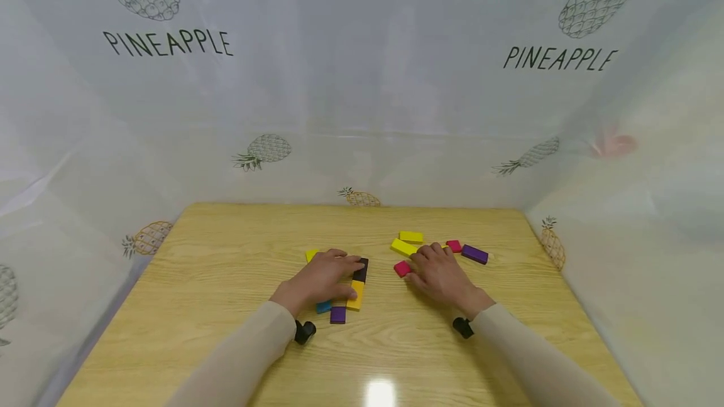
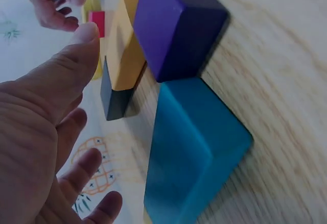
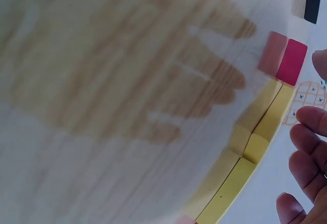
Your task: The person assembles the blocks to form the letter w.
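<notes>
My left hand (image 1: pixel 325 274) hovers over a group of small coloured blocks with its fingers loosely spread. Its fingertips overlap a black block (image 1: pixel 360 273) in the head view, and the thumb lies across the edge of an orange block (image 1: pixel 355 297). Closest to the left wrist camera are a blue block (image 2: pixel 189 142) and a purple block (image 2: pixel 176 24). A yellow block (image 1: pixel 311 255) peeks out behind that hand. To the right, my right hand (image 1: pixel 444 275) bends loosely over yellow blocks (image 3: pixel 227 185), its thumb near a red block (image 1: pixel 402 268). Neither hand grips anything.
Beyond the right hand lie another yellow block (image 1: pixel 411 237), a second red block (image 1: pixel 454 246) and a purple one (image 1: pixel 474 254). The blocks rest on a wooden table (image 1: pixel 237 237). A pineapple-printed curtain (image 1: pixel 362 80) encloses the back and sides.
</notes>
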A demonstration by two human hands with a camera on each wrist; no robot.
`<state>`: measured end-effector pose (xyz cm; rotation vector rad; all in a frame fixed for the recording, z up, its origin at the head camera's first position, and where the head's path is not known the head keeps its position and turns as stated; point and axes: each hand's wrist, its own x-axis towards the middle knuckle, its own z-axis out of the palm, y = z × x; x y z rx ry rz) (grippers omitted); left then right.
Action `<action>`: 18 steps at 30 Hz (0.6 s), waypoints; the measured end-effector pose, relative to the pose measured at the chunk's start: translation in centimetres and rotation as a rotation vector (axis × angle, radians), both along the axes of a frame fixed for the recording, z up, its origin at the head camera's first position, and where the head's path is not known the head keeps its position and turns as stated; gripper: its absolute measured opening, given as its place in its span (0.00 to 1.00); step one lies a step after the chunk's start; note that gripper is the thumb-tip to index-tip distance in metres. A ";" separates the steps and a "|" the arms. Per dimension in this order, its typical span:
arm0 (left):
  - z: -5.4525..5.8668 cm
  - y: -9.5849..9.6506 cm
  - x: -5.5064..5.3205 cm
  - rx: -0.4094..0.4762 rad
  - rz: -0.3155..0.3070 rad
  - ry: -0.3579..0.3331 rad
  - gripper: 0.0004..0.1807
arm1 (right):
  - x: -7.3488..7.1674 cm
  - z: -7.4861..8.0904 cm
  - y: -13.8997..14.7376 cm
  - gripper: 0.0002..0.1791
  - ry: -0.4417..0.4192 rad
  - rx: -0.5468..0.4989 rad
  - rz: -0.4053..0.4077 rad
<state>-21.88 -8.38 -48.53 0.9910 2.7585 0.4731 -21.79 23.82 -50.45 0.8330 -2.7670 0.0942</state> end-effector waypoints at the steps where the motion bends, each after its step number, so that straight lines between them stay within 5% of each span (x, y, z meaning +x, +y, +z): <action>1: -0.1 0.1 -0.1 -0.009 -0.004 -0.004 0.36 | 0.0 -0.1 -0.1 0.22 0.000 -0.002 0.001; 18: -1.2 0.2 -0.9 0.025 -0.038 -0.068 0.35 | -0.5 -0.7 -0.3 0.22 -0.006 0.004 0.003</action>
